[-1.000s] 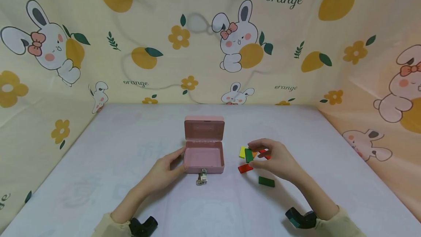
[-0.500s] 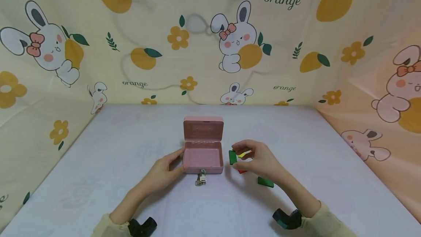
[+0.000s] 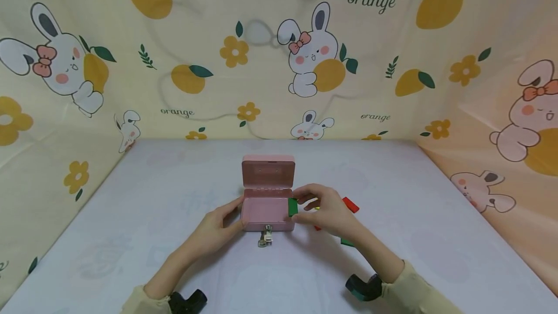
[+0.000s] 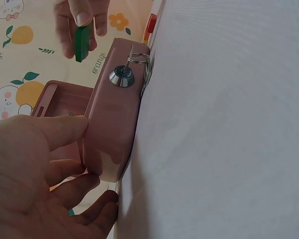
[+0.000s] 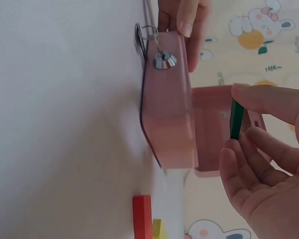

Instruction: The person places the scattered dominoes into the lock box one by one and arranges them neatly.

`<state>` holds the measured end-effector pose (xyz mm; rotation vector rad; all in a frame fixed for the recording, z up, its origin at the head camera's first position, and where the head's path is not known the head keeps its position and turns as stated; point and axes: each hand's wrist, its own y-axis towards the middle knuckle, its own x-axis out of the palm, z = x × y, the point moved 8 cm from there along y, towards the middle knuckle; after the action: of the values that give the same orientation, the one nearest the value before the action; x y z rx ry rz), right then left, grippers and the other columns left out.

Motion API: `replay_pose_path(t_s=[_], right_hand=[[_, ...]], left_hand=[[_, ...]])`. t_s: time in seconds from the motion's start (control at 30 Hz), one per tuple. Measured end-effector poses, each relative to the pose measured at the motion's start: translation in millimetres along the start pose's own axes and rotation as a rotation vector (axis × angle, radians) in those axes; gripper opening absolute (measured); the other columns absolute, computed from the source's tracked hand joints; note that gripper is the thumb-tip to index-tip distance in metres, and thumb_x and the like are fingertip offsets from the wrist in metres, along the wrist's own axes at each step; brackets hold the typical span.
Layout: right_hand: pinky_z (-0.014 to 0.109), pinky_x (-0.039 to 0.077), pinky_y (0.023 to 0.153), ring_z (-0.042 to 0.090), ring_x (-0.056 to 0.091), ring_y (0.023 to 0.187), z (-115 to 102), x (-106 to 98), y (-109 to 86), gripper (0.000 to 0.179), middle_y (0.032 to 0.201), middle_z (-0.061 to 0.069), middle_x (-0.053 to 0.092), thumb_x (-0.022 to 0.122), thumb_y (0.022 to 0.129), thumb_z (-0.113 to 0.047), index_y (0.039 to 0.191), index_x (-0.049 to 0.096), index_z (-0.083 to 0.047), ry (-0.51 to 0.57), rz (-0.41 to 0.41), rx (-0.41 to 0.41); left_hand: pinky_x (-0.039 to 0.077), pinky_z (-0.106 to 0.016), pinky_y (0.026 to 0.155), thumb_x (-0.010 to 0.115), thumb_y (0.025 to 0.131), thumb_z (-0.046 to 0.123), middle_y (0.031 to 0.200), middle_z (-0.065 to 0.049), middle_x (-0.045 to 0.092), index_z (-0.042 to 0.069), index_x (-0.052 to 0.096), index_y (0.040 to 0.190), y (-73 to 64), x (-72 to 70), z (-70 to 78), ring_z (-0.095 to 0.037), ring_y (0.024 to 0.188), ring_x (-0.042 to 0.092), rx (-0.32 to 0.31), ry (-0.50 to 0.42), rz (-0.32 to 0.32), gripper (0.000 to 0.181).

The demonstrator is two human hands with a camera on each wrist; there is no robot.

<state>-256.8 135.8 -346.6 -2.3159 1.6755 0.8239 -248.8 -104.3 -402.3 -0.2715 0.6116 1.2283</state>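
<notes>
A pink metal cash box stands on the table with its lid raised. My left hand holds its left side, thumb on the front rim and fingers against the side wall, as the left wrist view shows. Between the thumb and fingertips of my right hand is a small green block, pinched upright. It overlaps the box's right rim in the head view and appears above the box in the left wrist view. Keys hang from the lock in the front wall.
Right of the box lie a red block, another red block, a yellow block and a second green block, partly hidden by my right hand and forearm. A printed cloth backs the white table.
My right hand has carried the green block leftward from above the other blocks to the box's right rim. The left hand has stayed at the box.
</notes>
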Motion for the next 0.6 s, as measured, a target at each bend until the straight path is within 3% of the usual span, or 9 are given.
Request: replay_pose_path(t_s=[0.2,0.37,0.6], right_hand=[[0.039,0.055,0.084,0.027,0.063,0.099,3,9,5.3,0.043,0.104,-0.003,0.069,0.088,0.073,-0.014,0.113,0.071,-0.012,0.035,-0.009,0.014],[0.04,0.055,0.085,0.025,0.063,0.095,6,19,10.1,0.042,0.102,0.002,0.068,0.088,0.074,-0.012,0.111,0.071,-0.007,0.064,-0.025,0.003],[0.031,0.056,0.079,0.027,0.064,0.089,4,27,12.1,0.04,0.103,0.002,0.067,0.087,0.073,-0.009,0.11,0.07,-0.007,0.048,-0.013,0.03]], left_hand=[[0.033,-0.045,0.111,0.066,0.096,0.025,0.15,-0.008,0.042,0.008,0.04,0.151,0.0,-0.5,0.3,-0.026,0.138,0.037,0.005,0.006,0.004,0.063],[0.032,-0.047,0.11,0.066,0.096,0.025,0.149,-0.01,0.044,0.006,0.041,0.15,-0.6,-1.7,0.4,-0.029,0.137,0.038,0.019,0.019,0.016,0.062],[0.031,-0.047,0.111,0.066,0.097,0.023,0.149,-0.01,0.043,0.006,0.041,0.15,0.2,-0.2,0.1,-0.029,0.138,0.037,0.023,0.0,0.009,0.061]])
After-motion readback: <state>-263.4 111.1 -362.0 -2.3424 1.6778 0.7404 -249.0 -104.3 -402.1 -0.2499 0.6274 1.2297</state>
